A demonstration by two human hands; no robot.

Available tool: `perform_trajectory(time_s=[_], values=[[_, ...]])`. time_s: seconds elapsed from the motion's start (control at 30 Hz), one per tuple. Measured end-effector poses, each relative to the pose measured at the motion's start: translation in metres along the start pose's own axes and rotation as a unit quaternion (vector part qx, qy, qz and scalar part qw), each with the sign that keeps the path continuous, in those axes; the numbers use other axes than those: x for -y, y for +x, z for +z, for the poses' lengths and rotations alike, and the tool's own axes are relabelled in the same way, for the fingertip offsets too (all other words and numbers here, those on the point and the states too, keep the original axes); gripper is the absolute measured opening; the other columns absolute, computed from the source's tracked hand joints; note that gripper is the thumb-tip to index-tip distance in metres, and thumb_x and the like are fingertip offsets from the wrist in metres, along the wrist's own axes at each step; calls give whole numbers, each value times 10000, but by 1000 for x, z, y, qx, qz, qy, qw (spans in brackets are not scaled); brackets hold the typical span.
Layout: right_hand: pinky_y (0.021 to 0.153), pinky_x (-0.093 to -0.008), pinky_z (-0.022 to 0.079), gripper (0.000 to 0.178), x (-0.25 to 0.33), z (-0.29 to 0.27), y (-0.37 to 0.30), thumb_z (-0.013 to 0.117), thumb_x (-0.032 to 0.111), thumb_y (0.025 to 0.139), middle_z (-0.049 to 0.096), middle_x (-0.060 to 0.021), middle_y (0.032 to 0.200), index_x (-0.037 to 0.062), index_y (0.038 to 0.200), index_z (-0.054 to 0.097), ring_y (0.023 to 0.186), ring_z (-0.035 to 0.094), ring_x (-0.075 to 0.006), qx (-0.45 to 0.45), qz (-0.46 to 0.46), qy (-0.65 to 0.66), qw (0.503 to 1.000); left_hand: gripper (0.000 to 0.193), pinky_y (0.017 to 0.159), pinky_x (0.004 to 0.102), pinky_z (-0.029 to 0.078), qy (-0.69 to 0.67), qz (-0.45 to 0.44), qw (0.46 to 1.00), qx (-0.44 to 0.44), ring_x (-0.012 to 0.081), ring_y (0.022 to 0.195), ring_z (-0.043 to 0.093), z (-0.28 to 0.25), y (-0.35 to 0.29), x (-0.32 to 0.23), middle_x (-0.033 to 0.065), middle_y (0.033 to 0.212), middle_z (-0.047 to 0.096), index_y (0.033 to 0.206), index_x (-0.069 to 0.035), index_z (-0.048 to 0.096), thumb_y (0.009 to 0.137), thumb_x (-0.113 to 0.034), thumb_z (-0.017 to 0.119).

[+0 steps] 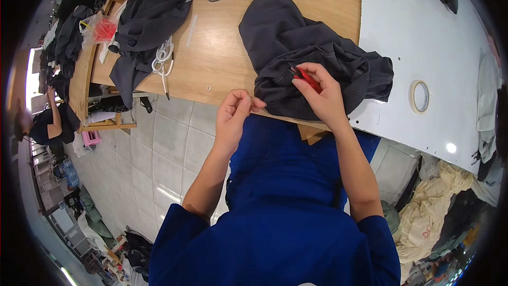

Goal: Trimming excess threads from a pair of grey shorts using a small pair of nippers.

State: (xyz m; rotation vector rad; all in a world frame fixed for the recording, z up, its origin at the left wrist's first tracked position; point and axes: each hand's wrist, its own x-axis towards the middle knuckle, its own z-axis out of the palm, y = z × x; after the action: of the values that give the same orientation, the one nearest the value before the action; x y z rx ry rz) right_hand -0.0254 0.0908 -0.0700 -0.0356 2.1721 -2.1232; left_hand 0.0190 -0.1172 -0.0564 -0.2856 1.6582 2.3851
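Observation:
My right hand (pixel 327 98) is closed around small red-handled thread snips (pixel 308 79), their dark tips pointing up and to the left. It is just above a bunched dark grey garment (pixel 312 37) lying at the table's near edge. Left of that cloth, my left hand (pixel 234 115) hovers by the edge with its fingers curled in and thumb and forefinger close together. Whatever they pinch, if anything, is too small to make out. A ribbed, gathered part of the garment shows beside my right wrist.
The wooden table (pixel 222 53) meets a white tabletop (pixel 391 21) bearing a tape roll (pixel 419 97). More dark cloth (pixel 153 26) and white-handled scissors (pixel 163 58) lie at the left. Cream fabric (pixel 428 206) is heaped low right. Another person (pixel 50 127) works far left.

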Motion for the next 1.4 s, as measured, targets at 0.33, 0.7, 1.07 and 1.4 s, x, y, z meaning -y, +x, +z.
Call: perform_trajectory(time_s=[0.33, 0.7, 1.07, 1.4], values=[[778, -231, 471, 269, 15, -1, -11, 670, 89, 810, 656, -80, 944, 12, 1049, 573, 881, 622, -123, -7, -19, -6, 1000, 225, 684, 310, 410, 572, 369, 730, -60, 219, 824, 496, 13, 13, 18, 44, 913, 547, 855, -115, 667, 651, -103, 761], [670, -263, 499, 287, 23, 3, -44, 732, 155, 722, 663, -82, 856, 62, 981, 650, 748, 650, -198, 50, -118, -183, 975, 129, 883, 219, 383, 28, 24, 999, -27, 76, 979, 506, -2, -4, 7, 29, 1085, 588, 993, -16, 589, 894, -98, 578], [565, -280, 467, 239, 23, 32, -40, 705, 219, 722, 630, 12, 764, 119, 937, 682, 632, 583, -171, 5, -224, -329, 917, 87, 912, 227, 362, -15, -4, 1000, -11, 78, 1004, 494, 4, -9, 5, 51, 1230, 517, 951, -45, 599, 894, -107, 577], [581, -259, 468, 247, 24, 23, -44, 730, 142, 710, 657, -44, 821, 75, 941, 673, 656, 593, -191, 11, -196, -271, 942, 49, 815, 200, 366, 5, 6, 1000, -15, 46, 888, 469, 2, -11, 1, 24, 1178, 502, 912, -63, 603, 876, -95, 594]])
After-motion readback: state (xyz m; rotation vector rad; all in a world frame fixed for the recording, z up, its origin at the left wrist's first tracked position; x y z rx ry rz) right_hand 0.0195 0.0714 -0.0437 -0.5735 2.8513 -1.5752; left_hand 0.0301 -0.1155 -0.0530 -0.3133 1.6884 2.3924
